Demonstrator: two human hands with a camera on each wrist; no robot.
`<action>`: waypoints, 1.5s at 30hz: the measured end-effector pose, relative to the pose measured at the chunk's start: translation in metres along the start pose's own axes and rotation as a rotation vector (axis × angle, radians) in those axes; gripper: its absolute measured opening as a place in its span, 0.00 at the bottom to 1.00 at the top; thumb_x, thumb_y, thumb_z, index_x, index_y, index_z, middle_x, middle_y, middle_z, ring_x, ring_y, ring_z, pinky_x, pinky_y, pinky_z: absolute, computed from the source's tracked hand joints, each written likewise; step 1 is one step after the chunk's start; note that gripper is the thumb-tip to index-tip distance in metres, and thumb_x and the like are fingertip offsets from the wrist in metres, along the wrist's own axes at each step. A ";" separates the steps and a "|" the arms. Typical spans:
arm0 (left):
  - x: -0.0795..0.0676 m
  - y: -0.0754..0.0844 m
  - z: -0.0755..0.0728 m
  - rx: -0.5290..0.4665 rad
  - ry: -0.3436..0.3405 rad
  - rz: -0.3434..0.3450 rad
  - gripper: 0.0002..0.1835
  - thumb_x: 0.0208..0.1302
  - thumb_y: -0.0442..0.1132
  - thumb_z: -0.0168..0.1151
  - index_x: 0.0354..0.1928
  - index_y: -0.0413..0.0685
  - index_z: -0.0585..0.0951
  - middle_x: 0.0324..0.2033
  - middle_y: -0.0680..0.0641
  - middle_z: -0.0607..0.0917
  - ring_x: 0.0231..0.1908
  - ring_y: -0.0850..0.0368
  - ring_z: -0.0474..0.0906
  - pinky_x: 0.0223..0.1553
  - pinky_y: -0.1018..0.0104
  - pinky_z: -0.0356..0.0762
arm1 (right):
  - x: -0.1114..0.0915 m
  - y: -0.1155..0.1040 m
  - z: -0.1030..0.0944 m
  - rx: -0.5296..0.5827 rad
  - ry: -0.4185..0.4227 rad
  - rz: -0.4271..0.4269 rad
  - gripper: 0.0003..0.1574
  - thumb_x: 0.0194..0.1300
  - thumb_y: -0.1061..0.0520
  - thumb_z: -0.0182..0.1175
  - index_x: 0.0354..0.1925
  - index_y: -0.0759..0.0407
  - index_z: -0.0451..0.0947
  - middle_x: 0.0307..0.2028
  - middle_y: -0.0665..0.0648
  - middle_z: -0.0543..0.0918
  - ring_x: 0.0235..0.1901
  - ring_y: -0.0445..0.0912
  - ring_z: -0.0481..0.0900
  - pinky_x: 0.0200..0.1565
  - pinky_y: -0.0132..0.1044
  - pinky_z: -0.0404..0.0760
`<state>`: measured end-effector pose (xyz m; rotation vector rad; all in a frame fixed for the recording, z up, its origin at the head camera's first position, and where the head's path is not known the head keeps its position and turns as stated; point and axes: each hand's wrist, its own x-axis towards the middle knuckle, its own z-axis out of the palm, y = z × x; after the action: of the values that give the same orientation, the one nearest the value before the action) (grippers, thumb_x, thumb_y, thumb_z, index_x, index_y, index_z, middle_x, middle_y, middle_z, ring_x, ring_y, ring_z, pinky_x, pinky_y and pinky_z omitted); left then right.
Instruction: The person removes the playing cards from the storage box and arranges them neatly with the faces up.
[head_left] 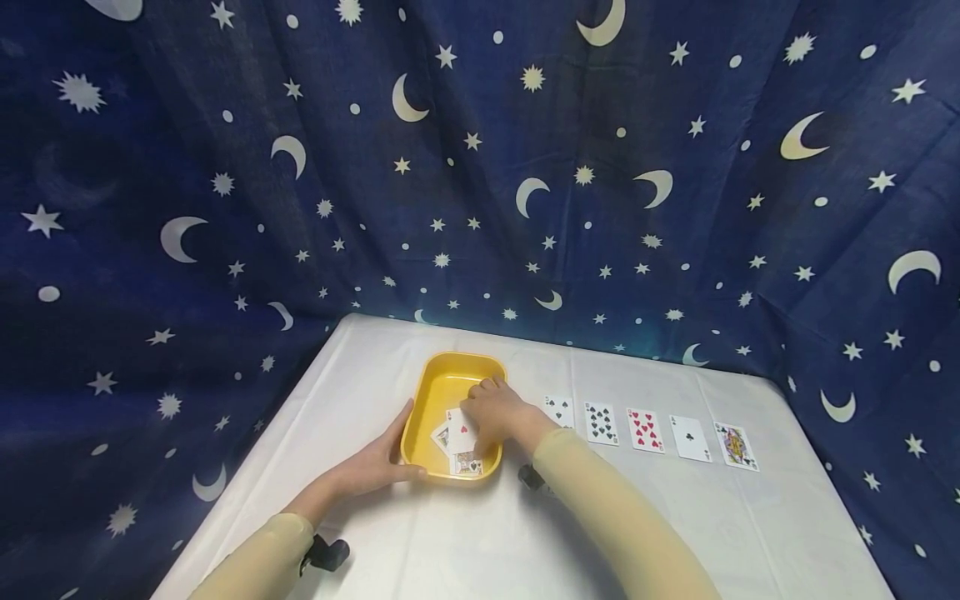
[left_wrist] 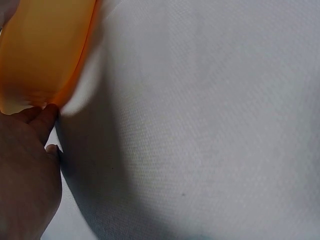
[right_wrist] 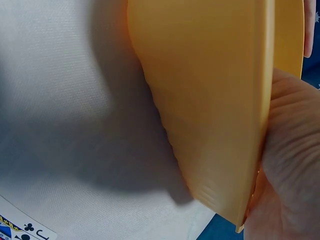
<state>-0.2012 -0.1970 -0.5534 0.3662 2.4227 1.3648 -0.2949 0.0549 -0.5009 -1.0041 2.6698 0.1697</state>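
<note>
A yellow plastic tray (head_left: 453,364) stands on the table with several playing cards inside, among them an ace of hearts (head_left: 459,433) above a face card (head_left: 468,464). My left hand (head_left: 371,462) holds the tray's near left corner, thumb at the near rim and fingers along the left wall. In the left wrist view its fingertips touch the tray's wall (left_wrist: 45,55). My right hand (head_left: 495,410) reaches over the right rim into the tray, fingers bent beside the ace. Its fingertips are hidden, so whether it pinches a card cannot be seen.
Right of the tray, face-up cards lie in a row: a black spot card (head_left: 558,411), a spade card (head_left: 601,422), a heart card (head_left: 645,429), an ace of clubs (head_left: 690,437) and a jack of clubs (head_left: 737,446). A white cloth (head_left: 450,542) covers the table; a starry curtain (head_left: 480,192) surrounds it.
</note>
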 end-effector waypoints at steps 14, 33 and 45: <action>0.001 0.001 0.000 -0.004 0.000 -0.002 0.67 0.56 0.55 0.77 0.83 0.63 0.35 0.81 0.55 0.37 0.79 0.50 0.35 0.76 0.41 0.38 | 0.003 0.002 0.003 -0.014 0.007 0.003 0.52 0.42 0.29 0.80 0.63 0.46 0.78 0.53 0.48 0.76 0.56 0.48 0.67 0.71 0.47 0.62; 0.001 -0.001 0.000 -0.005 -0.001 -0.011 0.67 0.56 0.57 0.77 0.83 0.65 0.34 0.81 0.54 0.37 0.79 0.49 0.35 0.76 0.40 0.38 | 0.001 0.000 0.002 0.022 0.024 0.007 0.51 0.43 0.32 0.81 0.63 0.46 0.78 0.58 0.49 0.77 0.58 0.48 0.67 0.71 0.48 0.61; 0.001 -0.003 0.001 -0.012 -0.002 -0.007 0.66 0.57 0.56 0.76 0.83 0.65 0.34 0.81 0.54 0.37 0.79 0.48 0.36 0.76 0.39 0.39 | -0.006 0.004 -0.004 0.144 0.118 -0.026 0.55 0.43 0.37 0.82 0.67 0.48 0.74 0.62 0.50 0.77 0.63 0.49 0.66 0.73 0.46 0.60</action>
<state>-0.2019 -0.1976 -0.5561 0.3557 2.4114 1.3747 -0.2944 0.0606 -0.4949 -1.0327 2.7265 -0.0896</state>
